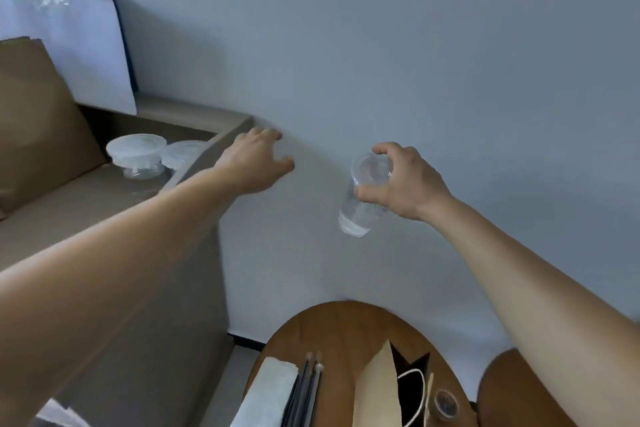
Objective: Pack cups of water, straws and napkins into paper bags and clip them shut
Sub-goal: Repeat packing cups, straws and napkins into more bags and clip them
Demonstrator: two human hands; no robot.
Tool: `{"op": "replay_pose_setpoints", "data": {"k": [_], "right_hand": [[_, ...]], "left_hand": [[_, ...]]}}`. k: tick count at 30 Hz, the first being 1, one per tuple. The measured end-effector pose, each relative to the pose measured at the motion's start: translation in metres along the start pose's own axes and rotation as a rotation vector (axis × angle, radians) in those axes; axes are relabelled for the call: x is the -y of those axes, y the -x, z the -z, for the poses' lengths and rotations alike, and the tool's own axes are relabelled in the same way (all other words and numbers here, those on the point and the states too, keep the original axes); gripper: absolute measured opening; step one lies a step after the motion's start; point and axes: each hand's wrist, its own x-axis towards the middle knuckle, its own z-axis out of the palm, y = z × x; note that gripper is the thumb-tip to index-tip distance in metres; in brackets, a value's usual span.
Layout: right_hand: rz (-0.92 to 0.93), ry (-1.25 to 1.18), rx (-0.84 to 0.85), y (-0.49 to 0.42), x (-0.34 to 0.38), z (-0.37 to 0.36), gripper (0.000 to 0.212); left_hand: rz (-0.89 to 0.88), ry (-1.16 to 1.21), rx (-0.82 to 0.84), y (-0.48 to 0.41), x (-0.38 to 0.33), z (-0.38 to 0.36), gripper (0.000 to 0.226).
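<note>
Napkins (266, 388), straws (304, 388) and a paper bag (377, 388) are laid on the tabletop (346, 326); a cup (360, 211) is clamped by the right hand (405, 180) fingers (384, 149); the left hand (258, 159) fingers (270, 133) are spread.

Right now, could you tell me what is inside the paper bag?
The paper bag shows only a dark interior and its white handle loop; the bottom is hidden.
</note>
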Motion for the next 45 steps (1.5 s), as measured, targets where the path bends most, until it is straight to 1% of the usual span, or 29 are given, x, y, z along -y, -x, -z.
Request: {"op": "replay_pose_setpoints", "data": {"k": [3,7,11,14,17,20,21,22,23,25,26,27,29,33,35,38,41,43,45], "right_hand": [[-0.123,0.018,0.019,0.033,-0.060,-0.001,0.089],[-0.237,0.028,0.085,0.077,-0.123,-0.013,0.091],[-0.306,0.028,0.142,0.108,-0.169,-0.035,0.089],[-0.309,0.034,0.178,0.124,-0.191,-0.055,0.089],[-0.322,0.016,0.208,0.135,-0.205,-0.073,0.090],[-0.326,-0.007,0.236,0.142,-0.214,-0.090,0.091],[-0.327,-0.012,0.245,0.144,-0.216,-0.095,0.091],[-0.326,-0.013,0.252,0.146,-0.217,-0.100,0.091],[-0.321,-0.013,0.255,0.147,-0.218,-0.104,0.091],[-0.304,-0.016,0.253,0.148,-0.218,-0.110,0.090],[-0.294,-0.018,0.254,0.149,-0.218,-0.111,0.090],[-0.282,-0.017,0.257,0.149,-0.218,-0.112,0.090],[-0.252,0.003,0.268,0.152,-0.219,-0.113,0.090],[-0.130,0.092,0.288,0.160,-0.222,-0.112,0.090],[-0.057,0.143,0.327,0.167,-0.222,-0.113,0.090],[0.075,0.237,0.404,0.179,-0.220,-0.118,0.090],[0.177,0.351,0.514,0.190,-0.219,-0.130,0.089],[0.207,0.433,0.600,0.194,-0.218,-0.142,0.088],[0.185,0.483,0.669,0.195,-0.218,-0.157,0.087]], "left_hand": [[-0.066,-0.006,0.139,0.011,-0.035,-0.066,0.065],[-0.164,-0.048,0.424,0.045,-0.074,-0.161,0.074],[-0.220,-0.175,0.730,0.097,-0.099,-0.241,0.084],[-0.216,-0.229,0.927,0.132,-0.109,-0.280,0.082],[-0.209,-0.236,1.029,0.159,-0.113,-0.307,0.093],[-0.174,-0.218,1.130,0.180,-0.113,-0.321,0.098],[-0.148,-0.199,1.149,0.185,-0.115,-0.323,0.096],[-0.123,-0.175,1.152,0.190,-0.116,-0.326,0.090],[-0.104,-0.151,1.137,0.195,-0.118,-0.328,0.077],[-0.068,-0.116,1.074,0.202,-0.120,-0.334,0.044],[-0.044,-0.104,1.048,0.204,-0.120,-0.336,0.034],[-0.015,-0.095,1.032,0.205,-0.119,-0.337,0.031],[0.053,-0.077,1.024,0.206,-0.118,-0.339,0.029],[0.300,0.075,1.087,0.206,-0.111,-0.340,0.028],[0.374,0.106,1.098,0.205,-0.106,-0.340,0.029],[0.453,0.134,1.058,0.206,-0.101,-0.337,0.036],[0.522,0.180,1.018,0.206,-0.097,-0.331,0.033],[0.512,0.189,1.014,0.209,-0.095,-0.327,0.029],[0.495,0.203,1.025,0.215,-0.093,-0.325,0.028]]}}
